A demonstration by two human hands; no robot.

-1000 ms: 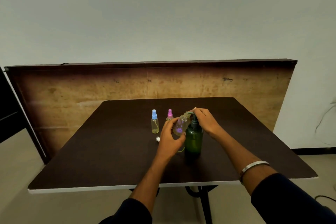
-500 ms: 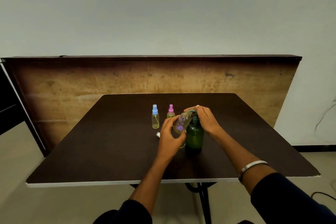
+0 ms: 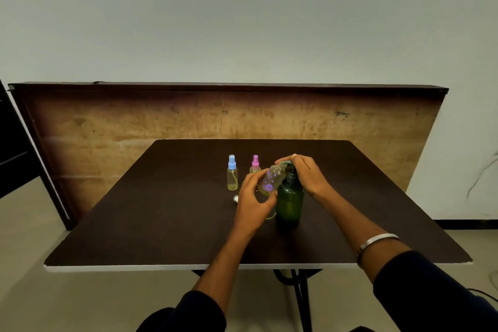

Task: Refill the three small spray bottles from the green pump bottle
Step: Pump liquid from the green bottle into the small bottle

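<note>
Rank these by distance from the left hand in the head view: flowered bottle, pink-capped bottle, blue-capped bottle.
1. Flowered bottle: held in the left hand, tilted to the pump.
2. Pink-capped bottle: just behind the fingers.
3. Blue-capped bottle: farther left, standing apart.

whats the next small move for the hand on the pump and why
Probably press the pump head down. The right hand rests on top of the dark green plastic pump bottle, and the left hand holds the uncapped clear flower-printed small bottle tilted with its mouth at the spout.
</note>
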